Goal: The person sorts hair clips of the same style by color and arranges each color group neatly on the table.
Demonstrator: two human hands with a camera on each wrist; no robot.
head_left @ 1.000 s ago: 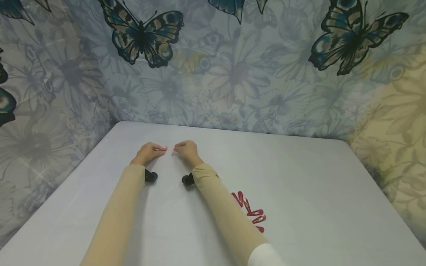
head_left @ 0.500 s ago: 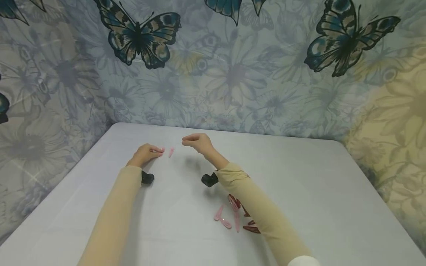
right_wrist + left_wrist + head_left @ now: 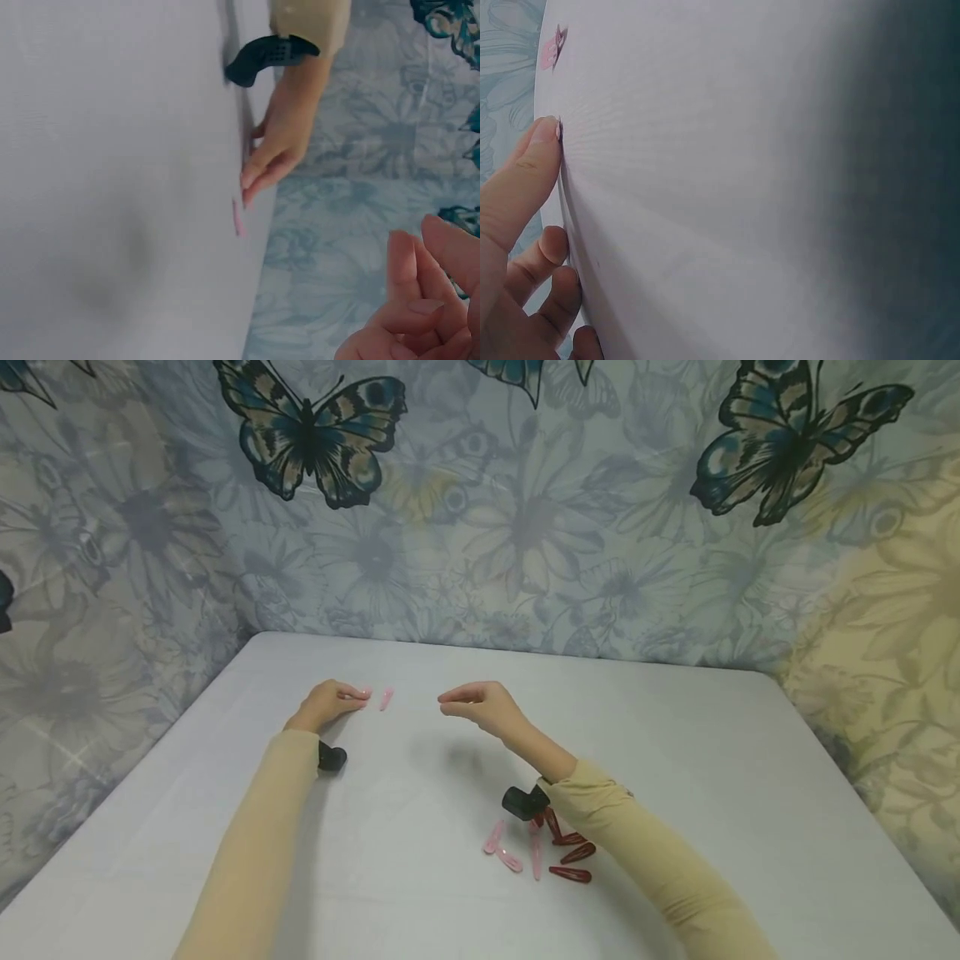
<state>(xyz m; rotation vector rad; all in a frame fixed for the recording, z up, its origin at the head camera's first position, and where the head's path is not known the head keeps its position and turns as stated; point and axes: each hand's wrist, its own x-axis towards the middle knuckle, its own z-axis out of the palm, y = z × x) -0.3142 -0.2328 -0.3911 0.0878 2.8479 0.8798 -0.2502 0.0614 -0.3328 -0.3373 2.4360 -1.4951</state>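
Observation:
Far back on the white table, my left hand (image 3: 327, 703) pinches a small pink hair clip (image 3: 366, 692) between thumb and fingertips, most of it hidden by them. Just right of those fingertips lies a second pink hair clip (image 3: 386, 698), which the right wrist view shows as a thin pink strip (image 3: 238, 217) beside the left hand (image 3: 277, 146). My right hand (image 3: 483, 703) hangs above the table to the right, thumb and fingers extended, holding nothing. In the right wrist view there is a gap between its thumb and fingertips.
Nearer the front, below the right wrist, lie 3 pink hair clips (image 3: 509, 860) and several dark red hair clips (image 3: 571, 874), partly covered by the black wrist camera (image 3: 522, 802). A butterfly-patterned wall (image 3: 525, 543) meets the table's (image 3: 675, 752) back edge.
My right hand has let go of the pink clip near the left hand, lifted and drawn away to the right. The left hand has shifted slightly left, then stayed put.

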